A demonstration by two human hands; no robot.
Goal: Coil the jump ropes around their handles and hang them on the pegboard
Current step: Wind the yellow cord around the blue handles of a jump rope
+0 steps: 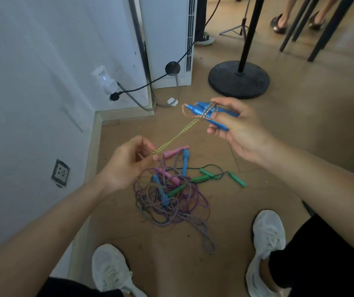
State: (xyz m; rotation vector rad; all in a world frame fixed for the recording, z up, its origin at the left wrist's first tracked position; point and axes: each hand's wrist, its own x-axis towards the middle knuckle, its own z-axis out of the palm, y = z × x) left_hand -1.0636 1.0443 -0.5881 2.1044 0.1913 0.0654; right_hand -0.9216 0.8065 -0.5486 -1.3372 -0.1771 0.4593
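We are seeing only part of the blue handles (209, 113): the right hand (241, 127) is covering their rear halves, and how many turns of cord are lying under its fingers we cannot tell. The left hand (128, 166) is hiding the end of the yellow-green cord (171, 140) it is pinching. In the tangled pile (171, 196), ropes are crossing so that which cord is joining which handle stays unclear. The frame's top edge is cutting off the bystanders' legs (287, 11) and the black stand (239, 79).
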